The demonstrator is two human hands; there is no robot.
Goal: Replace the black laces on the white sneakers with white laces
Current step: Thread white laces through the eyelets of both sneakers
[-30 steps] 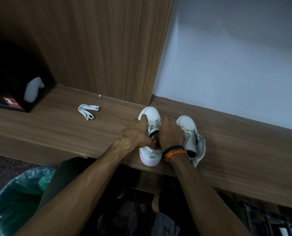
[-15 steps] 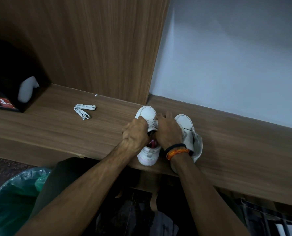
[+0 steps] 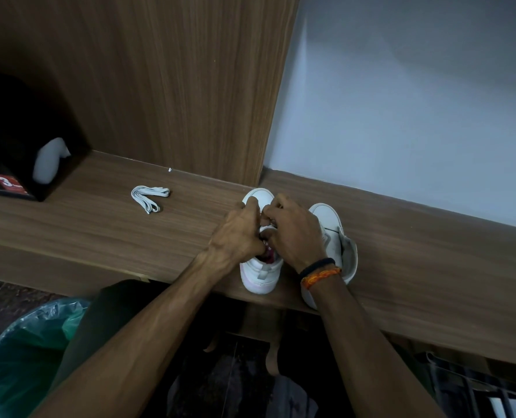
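Note:
Two white sneakers stand side by side on the wooden shelf (image 3: 100,230), toes pointing to the wall. Over the left sneaker (image 3: 259,276) my left hand (image 3: 238,233) and my right hand (image 3: 295,233) meet, fingers curled and pinching the white lace at its eyelets. The lace itself is mostly hidden under my fingers. The right sneaker (image 3: 335,233) stands just beside my right wrist, its tongue flopped open. A folded bundle of white lace (image 3: 149,197) lies loose on the shelf to the left. No black lace is visible.
A black box (image 3: 9,188) with a red label and a white object sits in the dark niche at far left. A bin with a green liner (image 3: 18,357) stands on the floor below left. A wooden panel and a grey wall back the shelf.
Both hands have crept forward along the left sneaker toward its toe and drawn closer together. The view has shifted slightly; the lace bundle and right sneaker have stayed put.

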